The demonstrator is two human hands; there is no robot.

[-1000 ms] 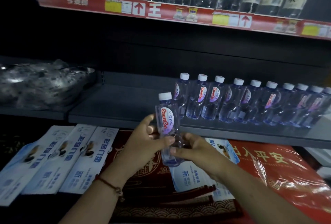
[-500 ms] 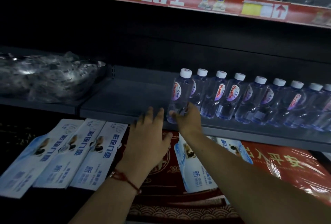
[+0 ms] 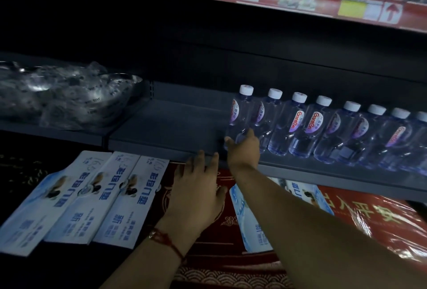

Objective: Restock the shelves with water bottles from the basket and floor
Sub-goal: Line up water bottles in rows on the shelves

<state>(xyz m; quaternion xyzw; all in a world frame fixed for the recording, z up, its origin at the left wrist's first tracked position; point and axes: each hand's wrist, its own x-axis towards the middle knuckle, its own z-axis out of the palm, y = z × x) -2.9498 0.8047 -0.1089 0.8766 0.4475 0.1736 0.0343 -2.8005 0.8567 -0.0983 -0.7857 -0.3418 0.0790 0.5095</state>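
Now the right hand (image 3: 242, 150) holds the lower part of a water bottle (image 3: 239, 117) between thumb and fingers, standing it at the left end of the row of bottles (image 3: 323, 127) on the grey shelf (image 3: 166, 124). The left hand (image 3: 198, 191) hangs below the shelf edge with straight fingers and holds nothing. One row is on the shelf already, and much free shelf remains to the left. Basket and floor are not visible, so what is left cannot be judged.
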